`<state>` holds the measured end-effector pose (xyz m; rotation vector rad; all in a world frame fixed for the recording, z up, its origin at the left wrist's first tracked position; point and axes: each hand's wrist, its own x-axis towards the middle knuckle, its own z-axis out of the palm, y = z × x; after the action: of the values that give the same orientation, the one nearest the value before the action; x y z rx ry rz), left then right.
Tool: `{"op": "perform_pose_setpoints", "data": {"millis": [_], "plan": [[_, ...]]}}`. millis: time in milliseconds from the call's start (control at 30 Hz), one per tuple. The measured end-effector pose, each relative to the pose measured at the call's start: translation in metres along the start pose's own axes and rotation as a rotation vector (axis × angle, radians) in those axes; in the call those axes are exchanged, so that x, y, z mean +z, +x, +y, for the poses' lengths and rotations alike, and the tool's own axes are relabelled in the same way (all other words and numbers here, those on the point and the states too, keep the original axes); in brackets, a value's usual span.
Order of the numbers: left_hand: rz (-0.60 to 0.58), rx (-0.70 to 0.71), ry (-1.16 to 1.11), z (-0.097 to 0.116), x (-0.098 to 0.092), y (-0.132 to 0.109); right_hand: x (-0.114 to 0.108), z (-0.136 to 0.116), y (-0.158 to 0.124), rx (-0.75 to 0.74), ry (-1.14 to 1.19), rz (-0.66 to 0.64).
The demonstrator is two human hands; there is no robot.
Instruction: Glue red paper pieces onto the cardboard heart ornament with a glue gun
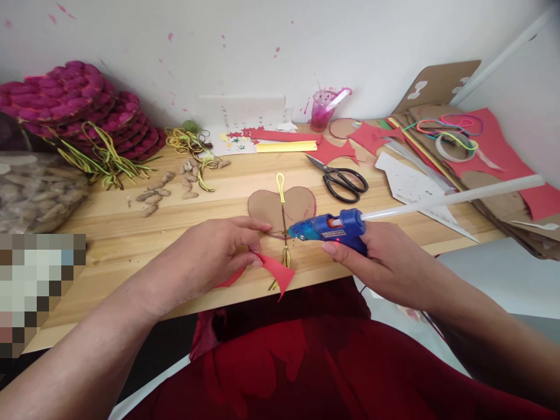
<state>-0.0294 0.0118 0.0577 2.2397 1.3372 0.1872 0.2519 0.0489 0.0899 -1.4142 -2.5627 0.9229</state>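
Observation:
My right hand [385, 256] grips a blue glue gun [326, 227], its red light lit and a long clear glue stick [437, 204] jutting out of the back. The nozzle tip is at the lower middle of a brown cardboard heart [265, 207]. Down the heart's centre runs a cord with a yellow loop [280, 184] at the top and a yellow-green tassel [286, 256] below. My left hand [236, 248] pinches a piece of red paper [280, 273] near the table's front edge, with its index fingertip at the heart's lower left.
Black scissors [345, 181] lie right of the heart. Loose peanuts [153, 195], a bag of peanuts [39, 192] and stacked magenta pieces [65, 93] are at left. A stained plastic cup [322, 111] stands behind; cardboard and red paper [499, 140] lie at right.

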Motion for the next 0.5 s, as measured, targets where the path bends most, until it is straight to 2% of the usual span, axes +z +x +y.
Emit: {"op": "perform_pose_setpoints", "data": {"millis": [500], "plan": [[0.019, 0.020, 0.007, -0.002, 0.001, 0.000, 0.012, 0.005, 0.010, -0.023, 0.047, 0.025]]}}
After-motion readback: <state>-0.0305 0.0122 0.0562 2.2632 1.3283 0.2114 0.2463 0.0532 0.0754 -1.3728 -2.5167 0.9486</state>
